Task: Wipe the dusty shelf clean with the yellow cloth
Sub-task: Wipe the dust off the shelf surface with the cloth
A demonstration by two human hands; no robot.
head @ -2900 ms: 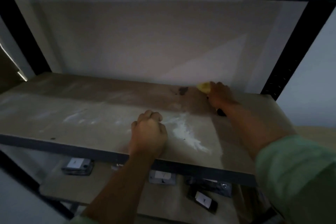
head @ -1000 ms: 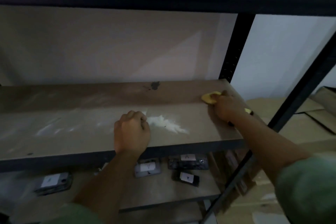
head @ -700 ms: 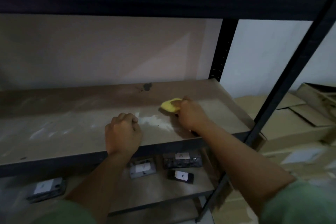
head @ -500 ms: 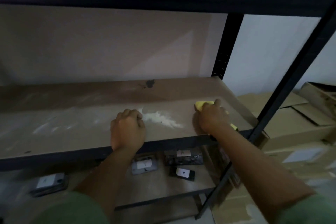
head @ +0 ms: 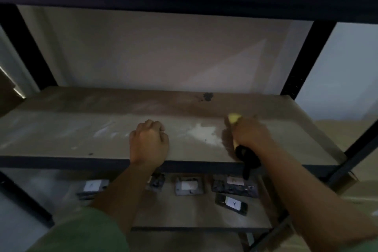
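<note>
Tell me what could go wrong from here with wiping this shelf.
1. The white dust pile lies near the front edge of the shelf; a stroke toward the edge could push it down onto the labelled items on the lower shelf.
2. The right hand covers most of the yellow cloth, so bare skin may smear the powder.
3. The left hand rests fisted on the dusty surface and could hide or spread streaks beside it.
</note>
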